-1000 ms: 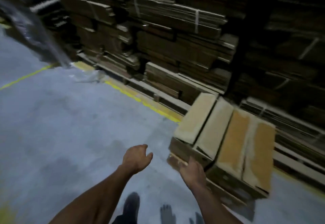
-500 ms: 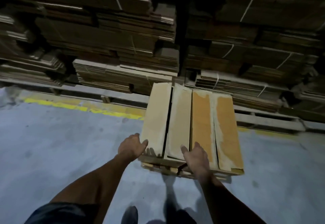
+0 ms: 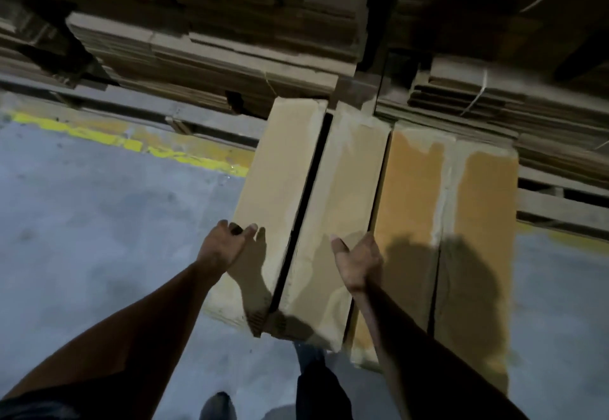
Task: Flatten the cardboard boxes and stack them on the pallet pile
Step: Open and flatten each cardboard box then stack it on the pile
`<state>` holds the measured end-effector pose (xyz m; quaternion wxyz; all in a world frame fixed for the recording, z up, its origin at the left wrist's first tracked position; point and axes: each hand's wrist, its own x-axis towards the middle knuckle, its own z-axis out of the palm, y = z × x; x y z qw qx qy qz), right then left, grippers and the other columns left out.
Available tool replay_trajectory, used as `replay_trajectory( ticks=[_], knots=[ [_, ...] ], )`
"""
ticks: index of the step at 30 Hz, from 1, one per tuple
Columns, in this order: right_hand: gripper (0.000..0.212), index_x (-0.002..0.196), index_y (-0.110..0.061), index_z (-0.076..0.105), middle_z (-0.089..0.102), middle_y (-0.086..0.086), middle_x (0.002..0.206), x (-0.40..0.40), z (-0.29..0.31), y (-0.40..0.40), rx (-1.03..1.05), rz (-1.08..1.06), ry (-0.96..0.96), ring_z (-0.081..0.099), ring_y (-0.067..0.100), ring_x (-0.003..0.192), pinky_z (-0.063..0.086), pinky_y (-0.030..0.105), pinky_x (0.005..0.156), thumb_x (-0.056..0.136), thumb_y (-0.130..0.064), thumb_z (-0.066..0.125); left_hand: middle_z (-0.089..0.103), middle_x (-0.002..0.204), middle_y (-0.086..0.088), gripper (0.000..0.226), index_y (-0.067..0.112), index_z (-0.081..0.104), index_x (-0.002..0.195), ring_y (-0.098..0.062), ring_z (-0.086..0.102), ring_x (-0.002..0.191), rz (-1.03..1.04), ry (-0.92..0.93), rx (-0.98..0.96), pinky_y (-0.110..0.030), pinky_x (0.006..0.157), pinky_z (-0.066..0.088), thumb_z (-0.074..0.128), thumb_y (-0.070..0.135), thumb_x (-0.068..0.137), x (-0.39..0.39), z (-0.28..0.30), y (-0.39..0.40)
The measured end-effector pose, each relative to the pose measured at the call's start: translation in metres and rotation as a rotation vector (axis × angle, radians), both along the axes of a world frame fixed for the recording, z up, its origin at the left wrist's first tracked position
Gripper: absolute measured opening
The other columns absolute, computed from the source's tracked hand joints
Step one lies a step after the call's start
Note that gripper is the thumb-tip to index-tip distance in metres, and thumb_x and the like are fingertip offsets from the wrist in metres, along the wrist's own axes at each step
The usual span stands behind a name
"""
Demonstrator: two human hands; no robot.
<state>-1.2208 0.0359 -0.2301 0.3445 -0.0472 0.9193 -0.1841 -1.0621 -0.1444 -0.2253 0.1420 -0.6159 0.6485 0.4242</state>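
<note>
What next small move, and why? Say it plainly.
Probably take hold: curl the left hand round the pale box's left edge and the right hand round its right edge. Both hands sit open at its sides with no grip yet, and the box still stands unflattened beside the orange box.

Tan-and-orange cardboard box [image 3: 379, 215] — grey floor [image 3: 99, 238], yellow line [image 3: 138, 146].

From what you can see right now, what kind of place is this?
Probably a warehouse or a cardboard storage area: bundles of flattened cardboard tied with string are stacked high on pallets, and the concrete floor carries a painted yellow line.
</note>
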Motion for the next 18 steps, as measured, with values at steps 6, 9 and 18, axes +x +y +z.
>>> replay_trajectory(
  ticks=[6,9,18],
  knots=[
    [0.091,0.156,0.005,0.006,0.014,0.021,0.164,0.018,-0.026,-0.024,0.151,0.072,0.122,0.022,0.034,0.147,0.017,0.032,0.117,0.099,-0.055,0.044,0.053,0.056,-0.011,0.064,-0.007,0.061,0.063,-0.021,0.056,0.052,0.122,0.027,0.062,-0.026,0.052,0.039,0.066,0.051,0.090,0.001,-0.044,-0.006],
    [0.099,0.156,0.005,0.001,0.013,0.024,0.164,0.020,-0.032,-0.027,0.074,0.031,0.098,0.021,0.036,0.149,0.020,0.032,0.117,0.097,-0.055,0.052,0.058,0.058,-0.014,0.068,-0.015,0.066,0.073,-0.023,0.058,0.052,0.112,0.053,0.094,-0.027,0.054,0.041,0.065,0.050,0.091,0.006,-0.055,-0.014],
    [0.107,0.151,-0.018,0.026,0.054,0.011,0.139,0.019,-0.055,-0.024,-0.142,-0.306,-0.117,0.056,0.035,0.122,0.047,0.037,0.098,0.070,-0.060,0.082,0.061,0.056,0.002,0.045,0.013,0.058,0.059,-0.014,0.058,0.054,0.121,0.172,0.156,-0.024,0.055,0.045,0.070,0.044,0.088,0.026,-0.069,-0.040]
  ],
)
